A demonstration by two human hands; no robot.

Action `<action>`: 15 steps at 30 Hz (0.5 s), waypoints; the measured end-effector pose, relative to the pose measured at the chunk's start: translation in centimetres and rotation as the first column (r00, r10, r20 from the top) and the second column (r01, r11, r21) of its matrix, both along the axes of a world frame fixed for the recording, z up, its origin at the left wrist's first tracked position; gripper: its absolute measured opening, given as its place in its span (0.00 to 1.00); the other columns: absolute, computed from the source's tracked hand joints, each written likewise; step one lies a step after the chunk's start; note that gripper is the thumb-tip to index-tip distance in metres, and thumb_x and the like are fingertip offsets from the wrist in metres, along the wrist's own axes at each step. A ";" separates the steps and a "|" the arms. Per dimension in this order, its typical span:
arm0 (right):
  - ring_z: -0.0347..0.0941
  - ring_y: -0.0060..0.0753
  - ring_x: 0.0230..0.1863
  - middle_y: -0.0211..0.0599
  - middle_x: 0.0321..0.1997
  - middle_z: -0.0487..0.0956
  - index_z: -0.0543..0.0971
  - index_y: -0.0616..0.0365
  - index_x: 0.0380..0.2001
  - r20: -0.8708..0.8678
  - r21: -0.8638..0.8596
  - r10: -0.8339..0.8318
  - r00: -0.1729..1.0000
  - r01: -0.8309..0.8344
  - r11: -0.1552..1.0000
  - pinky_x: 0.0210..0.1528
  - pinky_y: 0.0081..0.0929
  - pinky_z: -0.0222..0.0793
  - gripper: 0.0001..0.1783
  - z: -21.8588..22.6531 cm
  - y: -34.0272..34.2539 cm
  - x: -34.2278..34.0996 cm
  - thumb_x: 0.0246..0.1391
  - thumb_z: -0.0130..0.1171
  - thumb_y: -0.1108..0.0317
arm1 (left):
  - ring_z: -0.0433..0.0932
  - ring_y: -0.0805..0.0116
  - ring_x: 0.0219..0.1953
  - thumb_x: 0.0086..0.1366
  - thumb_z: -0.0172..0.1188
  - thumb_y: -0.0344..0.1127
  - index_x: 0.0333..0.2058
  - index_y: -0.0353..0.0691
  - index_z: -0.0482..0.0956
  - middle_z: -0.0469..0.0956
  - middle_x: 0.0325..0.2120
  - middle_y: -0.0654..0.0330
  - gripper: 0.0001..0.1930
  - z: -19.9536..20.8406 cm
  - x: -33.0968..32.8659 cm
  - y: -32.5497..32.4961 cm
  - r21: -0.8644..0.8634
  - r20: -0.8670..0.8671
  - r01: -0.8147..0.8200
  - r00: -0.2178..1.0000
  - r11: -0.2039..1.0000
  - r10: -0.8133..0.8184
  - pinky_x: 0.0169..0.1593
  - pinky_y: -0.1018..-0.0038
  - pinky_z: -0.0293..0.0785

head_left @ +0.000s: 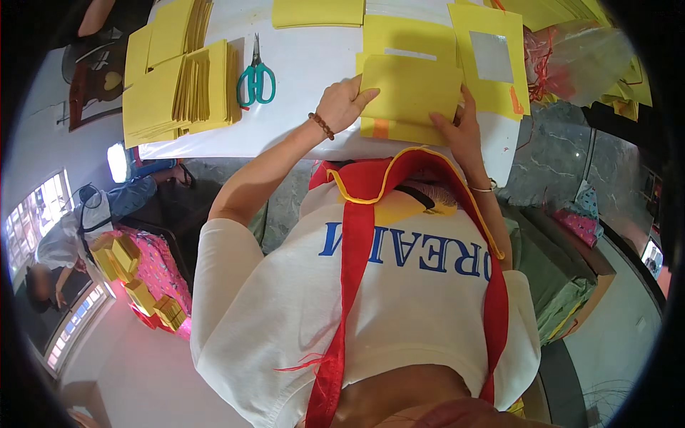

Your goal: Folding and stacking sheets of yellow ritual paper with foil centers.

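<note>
Both my hands hold a yellow folded paper sheet (410, 93) flat over the near side of the white table (307, 71). My left hand (344, 107) grips its left edge, thumb on top and the other fingers partly hidden. At the right edge, my right hand (462, 134) has its thumb over the paper and fingers along the side. Under and behind it lies more yellow paper (408, 30), with an orange mark showing at the lower edge. Right of this is a yellow sheet (526, 93) bearing a silver rectangle (490, 55).
Teal-handled scissors (257, 82) lie left of my left hand, points away, beside stacks of folded yellow paper (153, 93). A clear plastic bag (581, 60) with red strings is at the right. Another person (61, 239) sits far left near yellow bundles (139, 292).
</note>
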State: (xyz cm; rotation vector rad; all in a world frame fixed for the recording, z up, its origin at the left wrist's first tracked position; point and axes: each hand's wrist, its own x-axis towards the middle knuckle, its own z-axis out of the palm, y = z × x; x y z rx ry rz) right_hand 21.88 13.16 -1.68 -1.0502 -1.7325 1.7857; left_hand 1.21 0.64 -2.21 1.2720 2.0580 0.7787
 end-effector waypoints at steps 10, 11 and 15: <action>0.58 0.13 0.24 0.24 0.29 0.71 0.72 0.55 0.52 0.300 0.265 -0.016 0.954 -0.067 0.962 0.25 0.13 0.56 0.26 -1.4 1.1 -0.5 0.47 0.61 0.67 | 0.75 0.48 0.25 0.57 0.57 0.46 0.33 0.34 0.68 0.74 0.20 0.46 0.18 -1.3 -0.3 0.9 -0.088 0.190 -0.180 0.962 0.980 0.194 0.28 0.60 0.68; 0.59 0.14 0.24 0.25 0.28 0.71 0.72 0.55 0.52 0.332 0.260 -0.019 0.943 -0.072 0.963 0.25 0.14 0.57 0.26 -1.5 1.1 -0.5 0.47 0.61 0.66 | 0.75 0.48 0.25 0.57 0.57 0.46 0.33 0.34 0.68 0.74 0.20 0.46 0.18 -2.3 -0.4 0.8 -0.087 0.191 -0.181 0.962 0.980 0.194 0.28 0.60 0.68; 0.61 0.17 0.24 0.27 0.27 0.72 0.73 0.54 0.51 0.378 0.344 -0.043 0.925 -0.097 0.934 0.27 0.17 0.59 0.26 -1.4 1.0 -0.8 0.46 0.61 0.64 | 0.75 0.53 0.26 0.55 0.59 0.44 0.37 0.35 0.68 0.75 0.23 0.52 0.19 -3.1 -0.5 0.6 0.020 0.315 -0.262 0.918 0.965 0.242 0.29 0.63 0.68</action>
